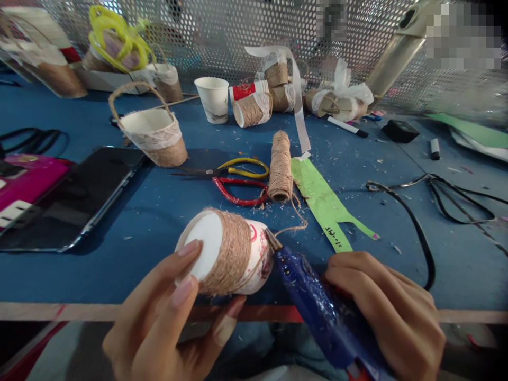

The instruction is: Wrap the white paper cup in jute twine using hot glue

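- Head view: the left hand point(166, 317) is closed around a paper cup point(228, 256), fingertips on its white base and the thumb underneath. The cup lies on its side just above the near edge of the blue table point(119, 238); its long axis runs roughly left to right, base towards the left and the viewer, mouth to the right.
- Twine point(232, 254) is wound around the cup's base half; the mouth end shows bare white with red print.
- The right hand point(389, 312) is closed around a blue glue gun point(317, 307), whose long axis runs from lower right up to the left. Its nozzle touches the cup near the edge of the wound twine.
- A strand runs from the cup to a twine spool point(280, 166) lying beyond it, beside the scissors point(238, 182) and a green paper strip point(325, 203).
- A finished cup basket with handle point(153, 132) stands farther left.
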`<state>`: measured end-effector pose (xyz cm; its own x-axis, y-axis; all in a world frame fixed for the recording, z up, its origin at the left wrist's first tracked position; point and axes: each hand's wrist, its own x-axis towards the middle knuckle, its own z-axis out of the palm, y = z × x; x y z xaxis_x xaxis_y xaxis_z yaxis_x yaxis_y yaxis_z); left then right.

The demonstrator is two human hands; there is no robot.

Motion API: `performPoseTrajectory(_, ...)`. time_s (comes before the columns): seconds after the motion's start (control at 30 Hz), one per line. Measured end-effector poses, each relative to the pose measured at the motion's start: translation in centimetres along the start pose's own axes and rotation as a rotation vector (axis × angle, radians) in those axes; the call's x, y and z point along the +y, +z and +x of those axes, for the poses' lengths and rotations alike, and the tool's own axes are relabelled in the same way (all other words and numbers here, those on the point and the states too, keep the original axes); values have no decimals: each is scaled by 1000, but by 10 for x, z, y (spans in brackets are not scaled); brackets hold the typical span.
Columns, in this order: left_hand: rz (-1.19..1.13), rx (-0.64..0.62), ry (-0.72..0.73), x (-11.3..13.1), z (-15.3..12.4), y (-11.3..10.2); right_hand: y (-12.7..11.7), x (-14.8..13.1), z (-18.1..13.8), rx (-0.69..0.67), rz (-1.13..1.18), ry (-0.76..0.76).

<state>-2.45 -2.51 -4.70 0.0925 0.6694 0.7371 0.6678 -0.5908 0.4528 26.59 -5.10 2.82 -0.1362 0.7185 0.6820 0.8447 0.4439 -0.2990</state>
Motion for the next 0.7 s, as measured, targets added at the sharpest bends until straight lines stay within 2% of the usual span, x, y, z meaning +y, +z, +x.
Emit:
performPoseTrajectory(0.07, -2, 11, 84, 2, 8, 1, 5, -2, -1, 77, -17, 27)
performPoseTrajectory(0.13, 7, 12, 113, 3, 13, 2, 7, -2, -2, 82, -18, 32)
performPoseTrajectory(0.33, 19, 37, 199, 4, 23, 5, -8, 10, -1, -90, -15, -86)
performPoseTrajectory(0.7, 6, 37, 171, 4, 20, 7, -8, 9, -1, -112, 11, -53)
